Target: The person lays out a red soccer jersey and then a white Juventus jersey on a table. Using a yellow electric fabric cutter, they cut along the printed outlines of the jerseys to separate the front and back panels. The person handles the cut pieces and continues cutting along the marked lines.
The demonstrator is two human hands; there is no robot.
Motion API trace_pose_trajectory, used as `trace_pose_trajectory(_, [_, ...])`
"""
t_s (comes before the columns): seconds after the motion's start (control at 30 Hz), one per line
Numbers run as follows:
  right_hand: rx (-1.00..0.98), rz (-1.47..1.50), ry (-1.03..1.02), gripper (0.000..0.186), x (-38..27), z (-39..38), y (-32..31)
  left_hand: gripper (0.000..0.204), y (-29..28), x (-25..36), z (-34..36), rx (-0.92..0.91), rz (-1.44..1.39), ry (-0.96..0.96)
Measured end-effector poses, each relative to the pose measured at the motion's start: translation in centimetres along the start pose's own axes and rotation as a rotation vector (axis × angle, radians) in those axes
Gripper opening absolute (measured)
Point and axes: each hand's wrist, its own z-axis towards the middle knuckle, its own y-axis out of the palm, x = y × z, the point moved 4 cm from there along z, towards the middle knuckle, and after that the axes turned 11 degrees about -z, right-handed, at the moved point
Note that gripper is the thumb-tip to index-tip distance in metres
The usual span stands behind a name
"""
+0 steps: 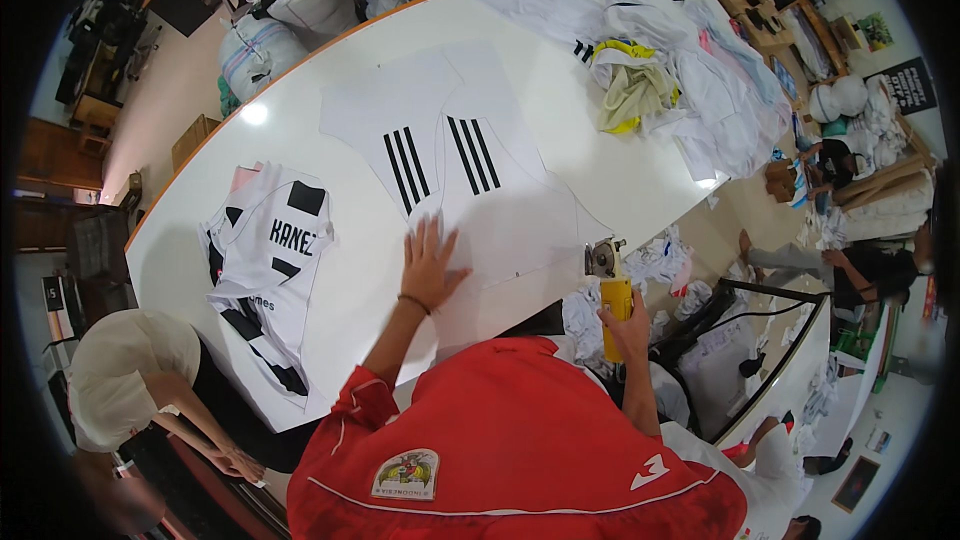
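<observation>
I'm laying my left hand (430, 268), spread wide, on white fabric (505, 230) | I'm gripping a yellow cutter (613, 308) right-handed (630, 332)

A bare strip of table (360, 250) runs between the jersey (285, 205) and the striped panels (440, 155), wide enough at its near end for the left hand (430, 268). Right of the panels, bare table reaches the garment pile (705, 75), which blocks the far right. The cutter (613, 315) in the right hand (633, 332) obstructs their near right corner.
</observation>
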Motion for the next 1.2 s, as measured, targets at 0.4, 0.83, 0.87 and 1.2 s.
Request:
trace_pose_trajectory(0.4, [0.029,-0.435,-0.221,0.076,-0.4,0.7,-2.3,0.052,4.0,2.2,-12.3,0.212,-0.2,0.189])
trace_pose_trajectory(0.83, [-0.063,-0.493,-0.304,0.074,-2.8,4.2,-3.8,0.049,3.5,2.3,-11.8,0.334,-0.24,0.158])
trace_pose_trajectory(0.87, [-0.065,-0.491,-0.313,0.074,-2.8,4.3,-3.8,0.049,3.5,2.3,-11.8,0.332,-0.24,0.159])
trace_pose_trajectory(1.2, [-0.088,-0.5,-0.353,0.075,-3.4,5.1,-3.7,0.049,3.2,2.4,-11.9,0.32,-0.243,0.142])
